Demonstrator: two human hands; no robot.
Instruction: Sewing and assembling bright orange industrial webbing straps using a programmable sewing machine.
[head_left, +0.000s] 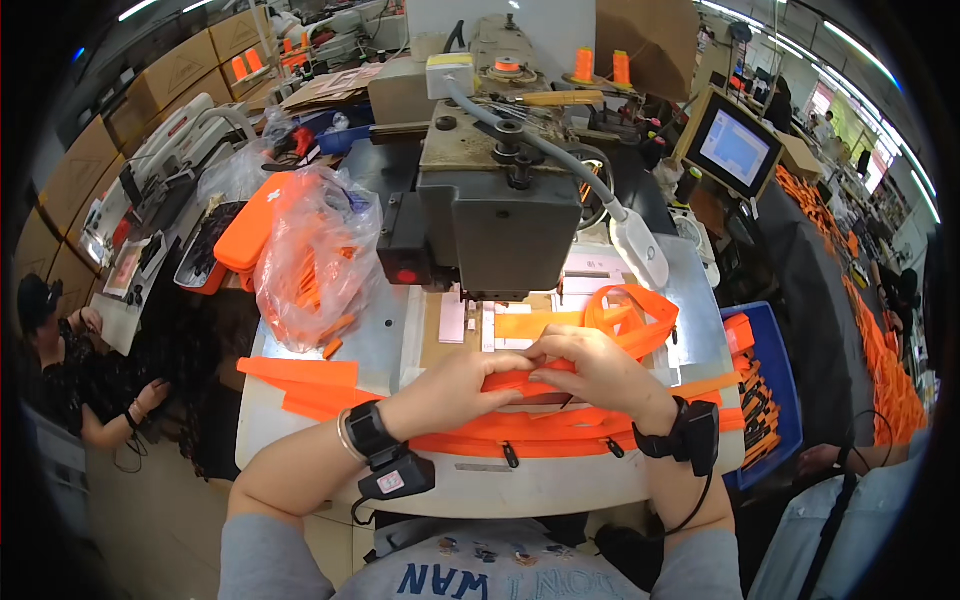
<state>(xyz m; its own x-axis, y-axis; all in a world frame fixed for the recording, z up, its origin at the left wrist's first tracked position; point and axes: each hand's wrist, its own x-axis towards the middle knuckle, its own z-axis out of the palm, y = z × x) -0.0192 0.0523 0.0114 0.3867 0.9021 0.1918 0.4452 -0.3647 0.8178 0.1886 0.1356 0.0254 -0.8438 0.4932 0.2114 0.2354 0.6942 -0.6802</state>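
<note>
My left hand [478, 378] and my right hand [580, 365] meet in the middle, fingers curled on an orange fabric strip [510, 383] just in front of a dark sewing machine head [492, 235]. Behind them, another orange piece [525, 326] lies on a template with pale pink blocks [452, 318], and a loop of orange tape [650, 320] rests at its right. Orange zipper tape with black sliders [470, 446] runs along the table's front, with flat orange strips [295, 368] to the left.
Left: a plastic bag of orange pieces [315, 260], an orange case [250, 225], a seated person [75, 370]. Right: a blue bin of cut pieces [780, 395], a monitor [728, 148], long orange material [880, 380] and another person's arm [830, 460]. Thread cones [620, 68] stand behind.
</note>
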